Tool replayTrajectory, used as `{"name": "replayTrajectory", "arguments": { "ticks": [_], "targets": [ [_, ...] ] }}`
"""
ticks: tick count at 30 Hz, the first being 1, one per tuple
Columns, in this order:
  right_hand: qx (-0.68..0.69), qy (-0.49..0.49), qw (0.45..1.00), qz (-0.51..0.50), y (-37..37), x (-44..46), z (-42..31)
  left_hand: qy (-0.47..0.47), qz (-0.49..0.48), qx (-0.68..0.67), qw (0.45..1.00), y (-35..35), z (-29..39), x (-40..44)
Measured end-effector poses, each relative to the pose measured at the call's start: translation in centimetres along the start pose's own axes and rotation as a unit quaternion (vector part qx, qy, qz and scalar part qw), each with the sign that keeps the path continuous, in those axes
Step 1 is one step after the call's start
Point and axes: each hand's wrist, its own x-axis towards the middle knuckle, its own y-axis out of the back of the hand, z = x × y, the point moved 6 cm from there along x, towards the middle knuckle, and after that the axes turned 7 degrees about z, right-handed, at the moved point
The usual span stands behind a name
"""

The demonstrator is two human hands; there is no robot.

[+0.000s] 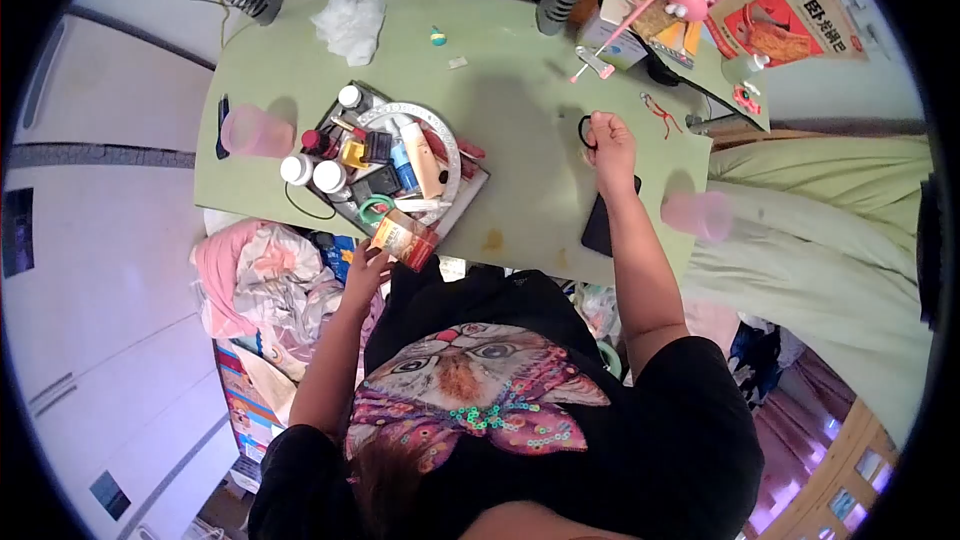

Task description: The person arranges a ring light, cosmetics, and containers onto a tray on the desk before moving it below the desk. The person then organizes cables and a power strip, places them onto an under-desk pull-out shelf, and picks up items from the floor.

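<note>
My left hand [368, 270] grips a small yellow and red cardboard box [405, 238] at the front corner of a crowded tray [468, 202]. Pinched in my right hand [613, 145] is a thin black loop that looks like a hair tie [584, 131], held above the right part of the green table [525, 180]. On the tray lie white-capped bottles [330, 177], a beige tube [424, 162], a green roll of tape [376, 208] and a round white ring-shaped frame [452, 145]. A dark phone [598, 225] lies partly hidden beneath my right forearm.
Pink translucent cups stand at the left [257, 132] and right [697, 215] table edges. A crumpled white plastic bag [350, 26] and a small teal item [438, 36] lie at the back. A pink clip-on lamp [686, 0] and a red cord [661, 114] are at the right.
</note>
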Motion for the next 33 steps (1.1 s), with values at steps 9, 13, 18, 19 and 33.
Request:
{"name": "replayTrajectory", "arguments": {
  "ticks": [9, 13, 18, 19, 33],
  "targets": [
    [0.058, 0.025, 0.986, 0.154, 5.6, -0.3, -0.6, 0.018, 0.031, -0.006, 0.999, 1.9, -2.1, -0.7],
    [-0.013, 0.05, 0.988, 0.148, 6.1, -2.2, -0.8, 0.021, -0.029, 0.032, 0.999, 0.8, -1.4, -0.9],
    [0.004, 0.084, 0.974, 0.211, 8.7, -3.1, -0.1, -0.045, -0.058, 0.162, 0.984, 0.4, -0.7, 0.6],
    [0.006, 0.089, 0.972, 0.216, 9.0, -3.4, -0.5, -0.056, -0.056, 0.183, 0.98, 0.5, -0.7, 0.8],
    [-0.02, 0.305, 0.91, 0.279, 9.7, 1.1, -13.5, -0.164, -0.044, 0.306, 0.937, 0.8, -1.7, 0.7]
  ]
}}
